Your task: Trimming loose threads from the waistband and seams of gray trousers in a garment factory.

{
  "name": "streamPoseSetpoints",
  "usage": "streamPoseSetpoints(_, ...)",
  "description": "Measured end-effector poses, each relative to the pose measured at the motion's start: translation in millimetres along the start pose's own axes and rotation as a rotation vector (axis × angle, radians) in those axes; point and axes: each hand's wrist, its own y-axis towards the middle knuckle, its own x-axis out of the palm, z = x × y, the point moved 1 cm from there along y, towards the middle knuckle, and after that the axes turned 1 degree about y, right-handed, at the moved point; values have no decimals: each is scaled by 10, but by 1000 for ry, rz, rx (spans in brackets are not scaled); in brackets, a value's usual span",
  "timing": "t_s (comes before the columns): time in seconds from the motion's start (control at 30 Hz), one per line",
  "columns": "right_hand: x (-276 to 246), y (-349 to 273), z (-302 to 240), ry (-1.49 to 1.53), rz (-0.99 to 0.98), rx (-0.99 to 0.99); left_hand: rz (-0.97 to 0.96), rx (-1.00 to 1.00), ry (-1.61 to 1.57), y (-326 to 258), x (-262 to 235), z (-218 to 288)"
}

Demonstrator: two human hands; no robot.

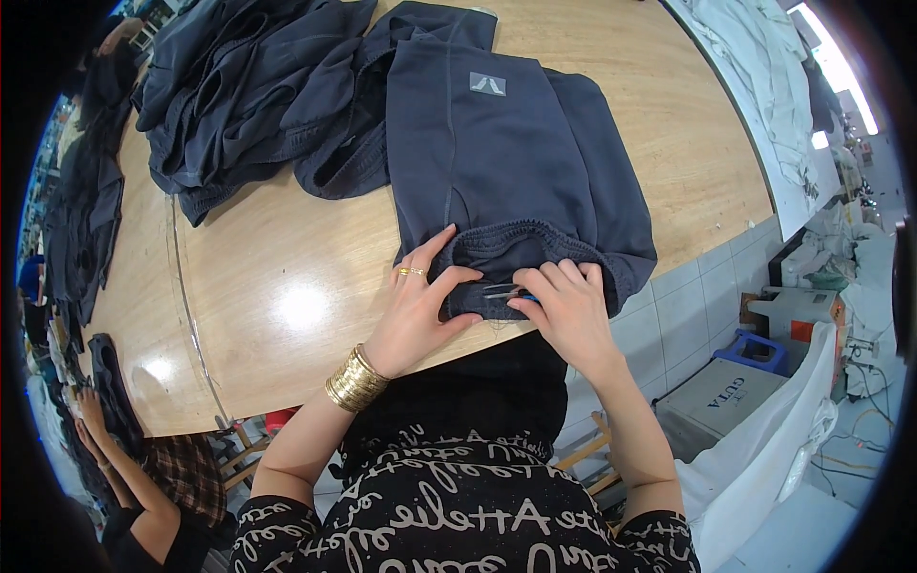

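A dark navy pair of elastic-waist trousers (506,158) lies folded on the table, its gathered waistband toward me and a small grey patch farther up. My left hand (413,301) rests on the left side of the waistband, thumb and fingers spread over the cloth. In my right hand (571,304) is a small pair of thread snips (499,292), gripped between thumb and fingers. The metal blades point left, inside the waistband's near edge. Loose threads hang from that edge between the hands. My right fingers partly hide the snips' handle.
More dark garments (258,95) are heaped at the far left of the wooden table (277,277). Pale cloth (755,86) lies on a surface at far right. A grey box (721,396) stands on the floor at right. Another person's hands (91,420) handle dark cloth at left.
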Motion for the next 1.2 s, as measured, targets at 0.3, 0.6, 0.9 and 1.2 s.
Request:
streamPoseSetpoints(0.3,47,31,-10,-17,2,5,-13,-8,-5,-3,19,-29)
streamPoseSetpoints(0.6,33,65,-50,336,-93,139,16,-25,-41,-14,20,-44)
streamPoseSetpoints(0.9,98,11,55,941,-216,502,-40,21,-135,20,-92,7)
streamPoseSetpoints(1.2,-27,59,4,1324,-163,565,30,36,-76,22,-7,-82)
